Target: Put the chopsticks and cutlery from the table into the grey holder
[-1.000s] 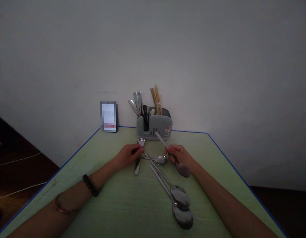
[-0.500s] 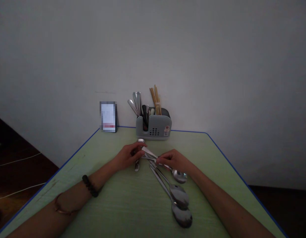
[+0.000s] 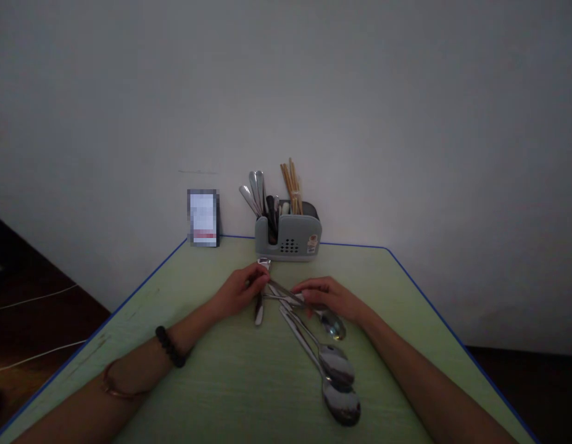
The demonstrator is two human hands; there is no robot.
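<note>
My left hand (image 3: 245, 288) pinches the handle end of a metal spoon (image 3: 332, 325) between thumb and fingers. That spoon slants down to the right, its bowl just below my right hand (image 3: 331, 297). The fingers of my right hand are closed about the spoon's handle; their exact hold is partly hidden. Under the hands, other metal utensil handles (image 3: 286, 298) cross one another. A metal utensil (image 3: 258, 311) lies partly covered by my left hand. Nearer to me, two big spoons (image 3: 336, 364) (image 3: 342, 404) overlap, bowls towards the lower right.
At the back of the green table (image 3: 211, 382) stands a grey cutlery holder (image 3: 289, 242) with metal handles and wooden chopsticks (image 3: 291, 185) in it. A blurred-out screen device (image 3: 203, 217) leans near the wall at the left. Blue edging (image 3: 151, 277) runs round the table.
The spoon between my hands has turned slightly, its bowl shifting a little left. My right hand's fingers have shifted a little to the right along it. The large spoons lie as before.
</note>
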